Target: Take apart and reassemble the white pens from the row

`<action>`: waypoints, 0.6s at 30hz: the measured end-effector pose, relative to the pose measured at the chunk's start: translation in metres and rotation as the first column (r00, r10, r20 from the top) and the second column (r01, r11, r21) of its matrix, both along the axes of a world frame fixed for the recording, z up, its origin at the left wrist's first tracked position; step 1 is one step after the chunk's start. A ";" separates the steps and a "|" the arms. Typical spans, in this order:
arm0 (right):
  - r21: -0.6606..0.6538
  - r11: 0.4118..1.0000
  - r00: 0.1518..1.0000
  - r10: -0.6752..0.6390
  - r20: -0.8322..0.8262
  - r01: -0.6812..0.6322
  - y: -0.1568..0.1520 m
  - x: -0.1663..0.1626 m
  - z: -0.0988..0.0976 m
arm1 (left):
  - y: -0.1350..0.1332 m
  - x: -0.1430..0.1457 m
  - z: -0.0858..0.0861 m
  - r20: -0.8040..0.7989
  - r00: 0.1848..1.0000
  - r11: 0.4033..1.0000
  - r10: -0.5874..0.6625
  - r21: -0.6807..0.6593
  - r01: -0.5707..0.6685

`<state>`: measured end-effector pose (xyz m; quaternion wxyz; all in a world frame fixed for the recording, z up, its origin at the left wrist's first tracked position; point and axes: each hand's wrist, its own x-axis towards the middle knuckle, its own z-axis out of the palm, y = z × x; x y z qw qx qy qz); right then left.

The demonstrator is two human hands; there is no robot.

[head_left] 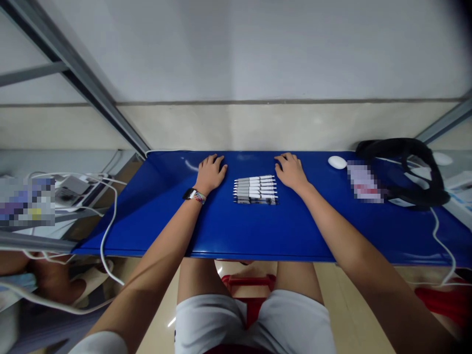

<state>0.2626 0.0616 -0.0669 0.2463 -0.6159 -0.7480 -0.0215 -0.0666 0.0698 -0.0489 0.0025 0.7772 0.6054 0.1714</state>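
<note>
A row of several pens (255, 188) lies side by side on the blue table (258, 231), between my two hands. Most have white and grey barrels; the one nearest me looks dark and partly see-through. My left hand (211, 173) rests flat to the left of the pens, fingers apart and holding nothing. A dark watch and a woven bracelet circle that wrist. To the right of the pens, my right hand (290, 171) lies on the table with its fingers loosely spread, also holding nothing. Neither hand touches a pen.
At the table's right are a white oval object (337, 162), a blurred packet (365, 182) and a black padded strap (424, 172) with a white cable. A grey metal frame (106, 113) rises at the left, beside cables (114, 211). A wall (236, 123) stands behind.
</note>
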 end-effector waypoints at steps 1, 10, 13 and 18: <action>0.000 1.000 1.000 -0.001 0.000 0.001 0.000 0.000 0.000 | 0.000 0.000 0.000 -0.002 1.000 1.000 -0.001 -0.002 0.001; -0.028 0.999 1.000 -0.015 0.026 0.016 0.000 -0.001 0.002 | 0.000 0.002 0.002 0.007 1.000 1.000 0.014 0.004 -0.014; -0.031 0.999 0.999 -0.024 0.036 0.025 -0.001 -0.002 0.004 | 0.000 0.002 0.003 0.006 1.000 1.000 0.011 0.002 -0.011; -0.044 0.999 0.999 -0.027 0.045 0.029 -0.002 -0.004 0.007 | -0.001 0.003 0.005 -0.014 1.000 1.000 0.018 0.005 -0.018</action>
